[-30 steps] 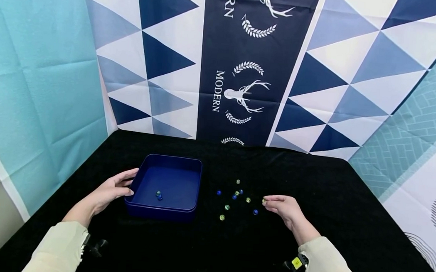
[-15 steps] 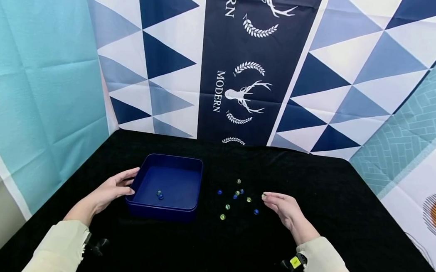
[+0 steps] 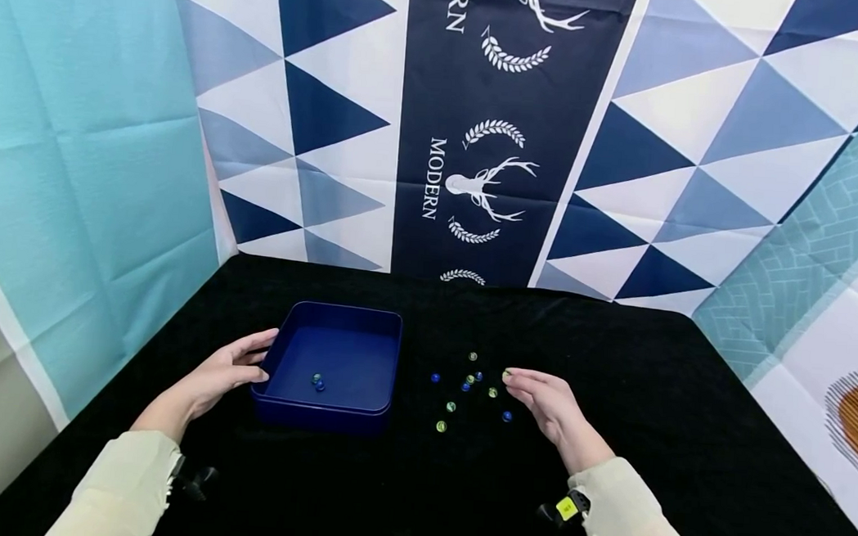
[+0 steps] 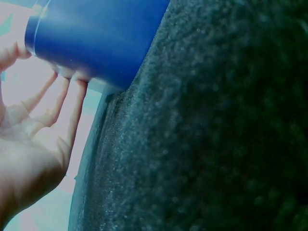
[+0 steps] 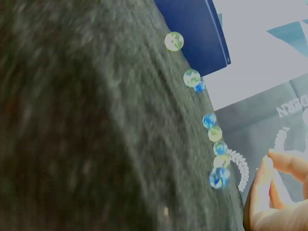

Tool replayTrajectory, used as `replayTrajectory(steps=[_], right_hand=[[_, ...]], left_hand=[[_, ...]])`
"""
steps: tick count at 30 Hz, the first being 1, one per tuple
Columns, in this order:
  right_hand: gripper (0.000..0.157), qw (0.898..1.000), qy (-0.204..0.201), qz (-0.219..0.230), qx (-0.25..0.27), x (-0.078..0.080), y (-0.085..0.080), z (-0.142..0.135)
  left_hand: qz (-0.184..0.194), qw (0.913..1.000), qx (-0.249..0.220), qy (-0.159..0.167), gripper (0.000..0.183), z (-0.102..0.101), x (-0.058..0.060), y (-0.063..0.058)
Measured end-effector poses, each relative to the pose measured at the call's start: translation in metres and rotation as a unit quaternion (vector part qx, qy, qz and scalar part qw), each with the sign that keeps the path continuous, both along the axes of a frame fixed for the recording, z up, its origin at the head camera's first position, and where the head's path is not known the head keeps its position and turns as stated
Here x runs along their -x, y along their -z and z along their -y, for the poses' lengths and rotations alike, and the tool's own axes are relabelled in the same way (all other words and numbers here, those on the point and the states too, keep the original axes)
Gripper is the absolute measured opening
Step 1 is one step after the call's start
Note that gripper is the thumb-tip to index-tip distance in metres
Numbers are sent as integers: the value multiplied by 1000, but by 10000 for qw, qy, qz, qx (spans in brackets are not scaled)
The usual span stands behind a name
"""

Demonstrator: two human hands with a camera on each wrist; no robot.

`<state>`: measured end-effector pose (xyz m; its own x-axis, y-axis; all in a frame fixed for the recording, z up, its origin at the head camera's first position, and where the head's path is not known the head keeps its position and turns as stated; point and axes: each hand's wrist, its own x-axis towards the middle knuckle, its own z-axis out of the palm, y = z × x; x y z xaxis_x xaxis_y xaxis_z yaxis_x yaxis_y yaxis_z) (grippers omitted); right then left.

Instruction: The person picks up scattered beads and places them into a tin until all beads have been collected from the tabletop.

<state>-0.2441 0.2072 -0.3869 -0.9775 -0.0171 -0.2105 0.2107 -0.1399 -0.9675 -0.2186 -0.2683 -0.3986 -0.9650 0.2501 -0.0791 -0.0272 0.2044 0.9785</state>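
Head view: blue box [image 3: 343, 353] sits upright, mouth up, on black cloth [image 3: 400, 496], left of the loose marbles [image 3: 470, 379].

Left hand [image 3: 225, 373] is at the box's left side: fingers apart, mostly straight, tips on the outer wall, thumb at the rim. Left wrist view also shows fingertips touching the wall.

Right hand [image 3: 549, 402] has thumb and fingertips together, clamped on a greenish marble [image 3: 507, 374]. Right wrist view has the fingertips meeting; marble can't be made out there. Can't tell height over the cloth.

Inside box, on the floor toward the near side: a green marble [image 3: 316, 377] and a dark blue marble [image 3: 320, 385], side by side. Too small to tell if touching.

Between box and right hand, nine loose on the cloth: four blue, five green or yellowish. Three bunch close together mid-spread. Nearest the right hand: a yellow-green marble [image 3: 493, 392] just beside the fingertips, plus a bright blue marble [image 3: 507, 416] nearer the wearer.

Surroundings: cream sleeves [image 3: 124, 479] on both arms, yellow tag [image 3: 568, 507] at right wrist, patterned backdrop [image 3: 356, 17] behind, teal curtain [image 3: 89, 157] on the left.
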Motion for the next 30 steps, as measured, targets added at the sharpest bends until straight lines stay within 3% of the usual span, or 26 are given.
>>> replayTrajectory(steps=[7,14,30], right_hand=[[14,10000,18,-4,54,3,-3,16],[23,9995,-204,-236,56,8,-6,31],[29,9999,-112,-67,5,16,-13,73]], left_hand=[[2,10000,-26,15,73,0,0,2],[-5,10000,-28,25,73,1,1,2],[-146,9999,-43,-31,72,-1,1,5]])
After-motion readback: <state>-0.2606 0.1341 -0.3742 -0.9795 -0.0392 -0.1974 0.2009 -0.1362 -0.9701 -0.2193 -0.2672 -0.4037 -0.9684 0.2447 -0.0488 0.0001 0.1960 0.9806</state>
